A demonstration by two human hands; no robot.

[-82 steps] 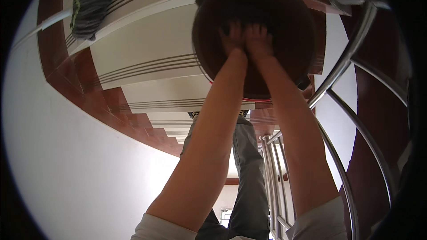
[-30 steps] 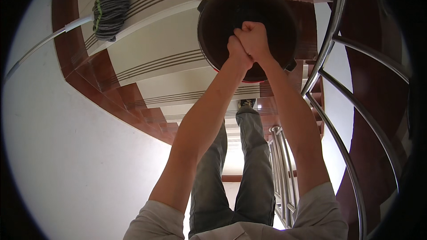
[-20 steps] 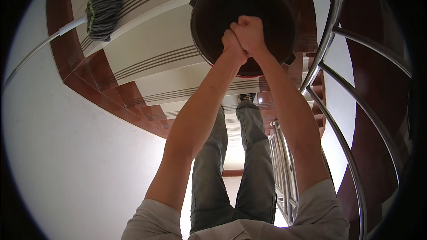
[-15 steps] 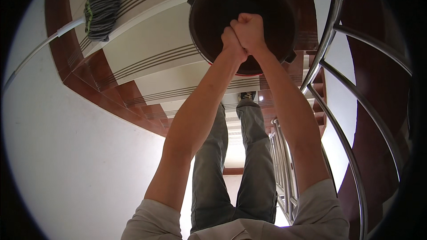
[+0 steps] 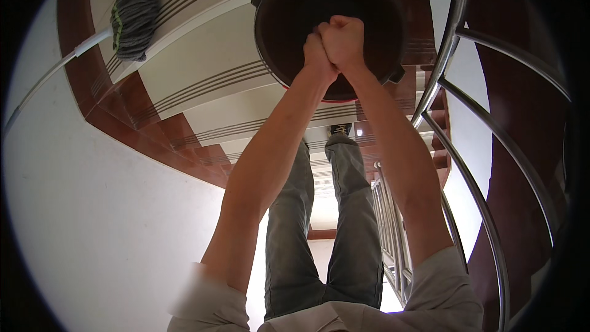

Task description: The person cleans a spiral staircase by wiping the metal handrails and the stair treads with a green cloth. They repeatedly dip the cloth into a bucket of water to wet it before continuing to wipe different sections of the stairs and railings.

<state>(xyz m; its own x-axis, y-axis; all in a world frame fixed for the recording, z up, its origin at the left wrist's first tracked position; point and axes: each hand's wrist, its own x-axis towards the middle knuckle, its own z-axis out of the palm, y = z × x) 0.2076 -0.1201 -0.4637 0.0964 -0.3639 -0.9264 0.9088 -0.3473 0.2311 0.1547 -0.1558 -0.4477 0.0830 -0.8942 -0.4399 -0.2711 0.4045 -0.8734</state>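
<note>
Dark bucket (image 5: pixel 286 31) | left hand (image 5: pixel 316 52), right hand (image 5: pixel 344 42) clenched together | anything held unclear

– Where could a hand pass near the dark bucket (image 5: pixel 283 37)?
– Left of the bucket: there's a gap above the pale steps (image 5: pixel 209 52), with the mop head (image 5: pixel 135 19) bounding its far side.
– And right of the bucket?
– Tighter; the metal railing (image 5: pixel 452 43) stands near.
– Over the bucket's middle?
– The closed hands (image 5: pixel 343 42) block that, with room around them inside the rim.

Pale grey sleeves (image 5: pixel 441 283), grey trousers (image 5: pixel 353 233), dark shoe (image 5: pixel 340 130)
</note>
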